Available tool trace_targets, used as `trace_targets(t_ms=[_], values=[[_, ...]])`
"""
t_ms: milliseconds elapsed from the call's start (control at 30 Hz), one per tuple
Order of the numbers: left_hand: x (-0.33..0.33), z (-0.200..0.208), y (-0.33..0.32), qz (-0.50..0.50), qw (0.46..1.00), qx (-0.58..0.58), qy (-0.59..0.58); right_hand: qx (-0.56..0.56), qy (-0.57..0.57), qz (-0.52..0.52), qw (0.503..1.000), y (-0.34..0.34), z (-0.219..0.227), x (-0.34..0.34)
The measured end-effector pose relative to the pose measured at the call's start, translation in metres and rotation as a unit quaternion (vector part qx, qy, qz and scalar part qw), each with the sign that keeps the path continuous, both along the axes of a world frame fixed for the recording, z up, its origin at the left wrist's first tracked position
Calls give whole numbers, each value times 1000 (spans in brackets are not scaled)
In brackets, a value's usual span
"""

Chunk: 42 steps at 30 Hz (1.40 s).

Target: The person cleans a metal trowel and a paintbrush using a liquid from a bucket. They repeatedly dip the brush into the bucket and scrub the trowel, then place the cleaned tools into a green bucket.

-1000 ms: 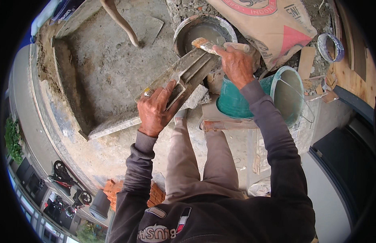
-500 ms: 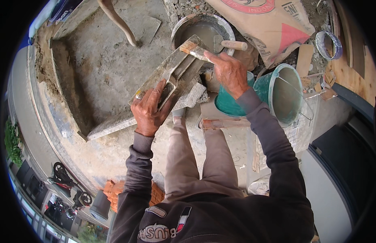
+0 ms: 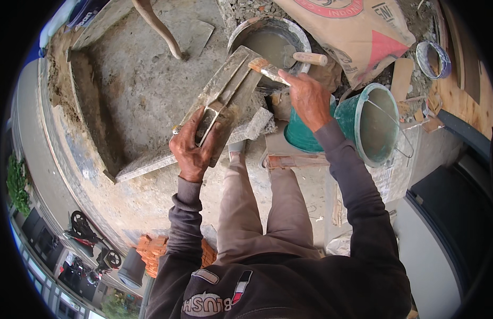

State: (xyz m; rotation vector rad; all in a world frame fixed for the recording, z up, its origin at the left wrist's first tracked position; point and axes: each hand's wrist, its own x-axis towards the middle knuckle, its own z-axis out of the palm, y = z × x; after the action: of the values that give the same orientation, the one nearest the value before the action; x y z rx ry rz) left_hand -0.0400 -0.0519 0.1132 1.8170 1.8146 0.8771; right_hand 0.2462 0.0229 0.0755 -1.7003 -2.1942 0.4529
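My left hand (image 3: 191, 151) is closed round the handle of a long plastering float (image 3: 240, 93), holding it tilted in front of me. Its face is coated with grey mortar, and a metal frame runs along it. A flat paintbrush (image 3: 272, 73) with wet, tan bristles is gripped in my right hand (image 3: 311, 101), index finger laid along the handle. The bristles are at the float's far right edge; whether they touch it I cannot tell. Just beyond sits a round basin (image 3: 301, 36) of murky water, with a wooden-handled trowel (image 3: 309, 58) across its rim.
To the left lies a mortar-floored trough (image 3: 145, 95), a curved wooden handle (image 3: 161, 29) standing in it. Two green buckets (image 3: 367, 125) stand at my right, near a paper cement sack (image 3: 358, 32) and a tape roll (image 3: 433, 59). Orange bricks (image 3: 152, 252) are stacked by my left arm.
The float has turned in my left hand, its far end swinging slightly left and its near end downward. My right hand and the brush have shifted a little to the right.
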Motion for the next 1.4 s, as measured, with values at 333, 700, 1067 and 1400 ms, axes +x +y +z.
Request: trace_targets(t_ms=[333,700,1067,1400], values=[[15,3,11,64,997,-34,-5,-13,49,31,998,-33,15,-27],[10,10,2,102,990,-91,-21,-71,11,-67,995,14,-37,12],[-1,4,-13,89,992,-94,-7,-167,-80,-112,976,61,-160,-11],[10,-2,8,86,993,-75,22,-131,161,20,978,15,-33,21]])
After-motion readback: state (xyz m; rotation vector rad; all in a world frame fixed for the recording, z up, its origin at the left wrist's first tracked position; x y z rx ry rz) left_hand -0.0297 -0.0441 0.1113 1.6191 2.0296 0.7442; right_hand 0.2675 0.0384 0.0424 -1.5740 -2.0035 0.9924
